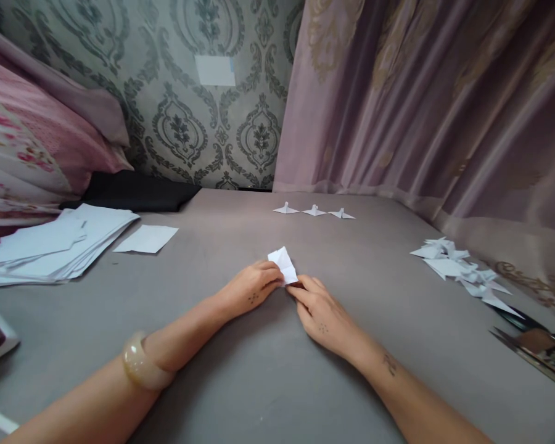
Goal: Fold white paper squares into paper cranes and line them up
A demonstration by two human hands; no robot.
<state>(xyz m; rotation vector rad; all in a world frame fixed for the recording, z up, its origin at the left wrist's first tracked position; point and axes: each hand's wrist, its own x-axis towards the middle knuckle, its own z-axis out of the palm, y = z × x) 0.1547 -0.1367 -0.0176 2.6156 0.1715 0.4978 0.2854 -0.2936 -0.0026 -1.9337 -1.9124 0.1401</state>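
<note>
A small white piece of folded paper [283,264] with visible creases lies at the middle of the grey table. My left hand [254,285] grips its left lower edge, fingers curled over it and the thumb hidden. From the other side, my right hand [321,311] pinches the lower right corner between fingertips. Beyond the hands stand three white folded paper cranes [314,210] in a row. A heap of more folded white paper figures [460,268] lies off to the right.
On the left are a stack of white paper sheets [50,246] and a single square sheet [147,238]. Scissors [531,357] lie at the right edge beside a dark patterned item. A black folded cloth [134,191] sits at the back, near the wall and curtain [398,111].
</note>
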